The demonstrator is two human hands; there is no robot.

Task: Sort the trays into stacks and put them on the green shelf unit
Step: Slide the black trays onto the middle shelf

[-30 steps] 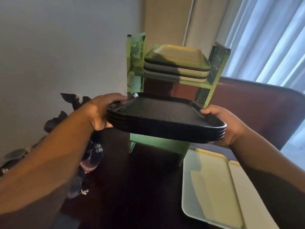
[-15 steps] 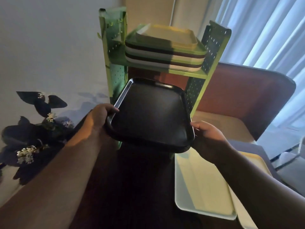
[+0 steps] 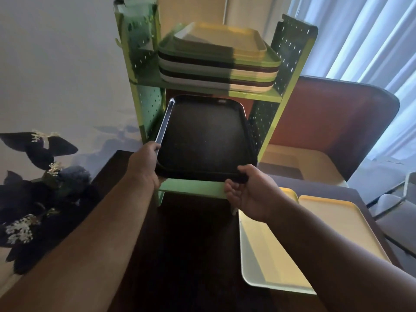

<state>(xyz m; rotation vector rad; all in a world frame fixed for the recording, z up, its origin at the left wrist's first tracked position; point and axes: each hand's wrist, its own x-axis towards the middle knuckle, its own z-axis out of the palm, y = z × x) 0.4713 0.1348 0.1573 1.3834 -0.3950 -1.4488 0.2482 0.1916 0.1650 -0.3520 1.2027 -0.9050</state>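
Note:
A stack of black trays lies most of the way into the lower level of the green shelf unit, its near end over the shelf's front lip. My left hand grips the stack's near left corner. My right hand curls around the near right corner. On the upper shelf sits a mixed stack of trays, cream and green on top, brown and white below. A pale green tray and a cream tray lie flat on the dark table, to the right under my right forearm.
Dark artificial flowers crowd the left edge of the table by the white wall. A brown-backed chair stands behind the shelf unit to the right, with curtains beyond it.
The black stack went from being held level in the air in front of the shelf to sliding into the lower shelf. Both hands moved forward with it; the view tilted downward.

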